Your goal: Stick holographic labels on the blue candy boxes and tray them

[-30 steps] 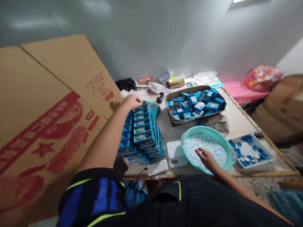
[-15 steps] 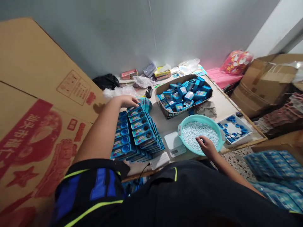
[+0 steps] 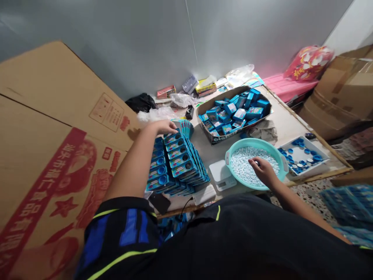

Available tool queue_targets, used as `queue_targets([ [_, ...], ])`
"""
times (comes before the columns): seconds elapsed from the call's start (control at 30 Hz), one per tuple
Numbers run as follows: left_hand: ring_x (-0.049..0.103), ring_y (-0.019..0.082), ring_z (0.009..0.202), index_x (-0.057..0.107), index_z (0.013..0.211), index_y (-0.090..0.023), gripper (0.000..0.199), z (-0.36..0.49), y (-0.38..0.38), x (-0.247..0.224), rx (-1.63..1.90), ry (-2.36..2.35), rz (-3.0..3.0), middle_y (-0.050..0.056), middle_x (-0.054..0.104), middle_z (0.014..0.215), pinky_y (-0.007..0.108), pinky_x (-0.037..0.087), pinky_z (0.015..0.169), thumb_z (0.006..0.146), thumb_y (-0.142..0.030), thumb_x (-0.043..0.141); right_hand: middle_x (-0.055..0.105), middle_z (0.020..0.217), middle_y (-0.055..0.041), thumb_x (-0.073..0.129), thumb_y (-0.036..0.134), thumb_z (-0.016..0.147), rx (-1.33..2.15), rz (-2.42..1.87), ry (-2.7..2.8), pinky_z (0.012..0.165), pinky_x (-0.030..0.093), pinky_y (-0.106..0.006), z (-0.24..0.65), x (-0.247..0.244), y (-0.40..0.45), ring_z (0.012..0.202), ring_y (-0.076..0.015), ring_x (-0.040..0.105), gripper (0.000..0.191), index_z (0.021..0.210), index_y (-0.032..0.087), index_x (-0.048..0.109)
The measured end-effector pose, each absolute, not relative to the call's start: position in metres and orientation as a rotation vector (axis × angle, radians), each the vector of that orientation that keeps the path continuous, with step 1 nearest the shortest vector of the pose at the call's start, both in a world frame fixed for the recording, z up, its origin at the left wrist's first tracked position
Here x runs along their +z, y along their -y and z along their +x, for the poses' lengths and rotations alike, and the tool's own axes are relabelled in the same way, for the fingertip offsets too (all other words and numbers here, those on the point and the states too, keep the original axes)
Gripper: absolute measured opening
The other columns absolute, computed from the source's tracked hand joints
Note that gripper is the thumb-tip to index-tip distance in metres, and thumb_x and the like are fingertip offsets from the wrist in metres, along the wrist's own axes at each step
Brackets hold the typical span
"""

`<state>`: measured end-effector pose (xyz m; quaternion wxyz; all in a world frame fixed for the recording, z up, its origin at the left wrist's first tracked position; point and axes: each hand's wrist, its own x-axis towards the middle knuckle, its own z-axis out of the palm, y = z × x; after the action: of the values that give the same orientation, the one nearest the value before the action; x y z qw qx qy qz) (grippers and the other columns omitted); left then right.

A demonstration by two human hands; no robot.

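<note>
The left hand (image 3: 163, 126) lies on top of a big pile of blue packs (image 3: 177, 163) in the middle of the frame. Its fingers are stretched out flat, and it does not look like it is gripping. The right hand (image 3: 264, 172) is in a green tub (image 3: 250, 143), right of the pile, with its fingers bent down over white beads (image 3: 244, 167). I cannot tell if it has hold of any.

A small white scale (image 3: 221, 175) sits just left of the tub. Above the tub is a box (image 3: 221, 137) full of blue packs. To the right is a tray (image 3: 301, 146) of blue caps. All of this is on a table (image 3: 287, 128). A big cardboard sheet (image 3: 58, 116) leans at the left.
</note>
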<state>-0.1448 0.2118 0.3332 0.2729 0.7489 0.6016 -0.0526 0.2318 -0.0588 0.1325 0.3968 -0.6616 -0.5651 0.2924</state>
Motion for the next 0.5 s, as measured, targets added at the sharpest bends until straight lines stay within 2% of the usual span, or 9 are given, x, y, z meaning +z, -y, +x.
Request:
queue_targets([
  [0.07, 0.064, 0.020, 0.079, 0.074, 0.092, -0.016, 0.020, -0.141, -0.194, 0.338, -0.116, -1.631, 2.114, 0.007, 0.074, 0.090, 0.031, 0.050, 0.078, 0.076, -0.026, 0.070, 0.054, 0.061, -0.0011, 0.047, 0.071, 0.091, 0.816, -1.642, 1.350, 0.059, 0.036, -0.030, 0.210, 0.139, 0.055, 0.059, -0.0175, 0.048, 0.054, 0.072, 0.021, 0.059],
  [0.17, 0.064, 0.021, 0.097, 0.070, 0.112, -0.015, 0.029, -0.126, -0.141, 0.350, 0.249, -1.641, 2.363, 0.010, 0.071, 0.112, 0.033, 0.049, 0.090, 0.086, -0.024, 0.060, 0.054, 0.060, 0.0003, 0.053, 0.073, 0.087, 0.990, -1.517, 1.167, 0.053, 0.037, -0.028, 0.170, 0.158, 0.037, 0.054, -0.0150, 0.047, 0.055, 0.077, 0.020, 0.061],
  [0.27, 0.065, 0.019, 0.089, 0.070, 0.114, -0.017, 0.032, -0.103, -0.070, 0.355, 0.402, -1.488, 2.336, 0.007, 0.072, 0.103, 0.034, 0.051, 0.086, 0.095, -0.039, 0.057, 0.053, 0.061, 0.0018, 0.062, 0.074, 0.081, 1.162, -1.296, 1.017, 0.047, 0.035, -0.026, 0.127, 0.194, 0.014, 0.049, -0.0118, 0.045, 0.055, 0.074, 0.020, 0.058],
  [0.33, 0.065, 0.019, 0.087, 0.068, 0.121, -0.021, 0.037, -0.089, -0.029, 0.350, 0.412, -1.351, 2.310, 0.006, 0.071, 0.103, 0.032, 0.052, 0.082, 0.093, -0.044, 0.063, 0.052, 0.062, 0.0025, 0.065, 0.073, 0.079, 1.252, -1.141, 0.969, 0.045, 0.035, -0.025, 0.101, 0.221, 0.004, 0.050, -0.0110, 0.044, 0.053, 0.073, 0.021, 0.055],
  [0.5, 0.066, 0.020, 0.099, 0.070, 0.114, -0.022, 0.024, -0.076, 0.018, 0.323, 0.474, -1.199, 2.418, 0.007, 0.068, 0.109, 0.033, 0.052, 0.090, 0.098, -0.033, 0.056, 0.047, 0.064, 0.0042, 0.067, 0.067, 0.081, 1.431, -0.944, 0.832, 0.049, 0.037, -0.023, 0.063, 0.258, 0.006, 0.056, -0.0110, 0.044, 0.048, 0.074, 0.023, 0.049],
])
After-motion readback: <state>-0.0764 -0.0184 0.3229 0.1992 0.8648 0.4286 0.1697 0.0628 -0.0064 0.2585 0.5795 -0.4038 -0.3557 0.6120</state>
